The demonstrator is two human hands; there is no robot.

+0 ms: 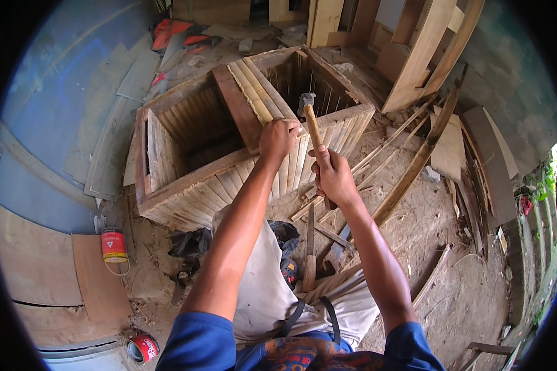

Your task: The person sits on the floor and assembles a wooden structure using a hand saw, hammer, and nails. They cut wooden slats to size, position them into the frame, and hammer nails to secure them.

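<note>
Wrapped around the wooden handle of a hammer, the right hand holds the tool well down its shaft, fingers closed tight on it. From that hand the handle rises up and slightly to the left, so the dark metal hammer head sits above the fist, over the far compartment of a wooden crate. The left hand is closed too, its fingers curled and pressing on the top of the bamboo slats that lie across the crate's rim; whether it pinches something small there cannot be told. It rests just beside the hammer handle, to its left. The crate lies on bare dirt, its side clad in thin upright slats, with two open compartments split by a brown board. Between the person's knees a long blade with a wooden grip lies on the ground among loose strips. To the left stands a red can, and another red can lies lower down. Planks lean at the upper right.
</note>
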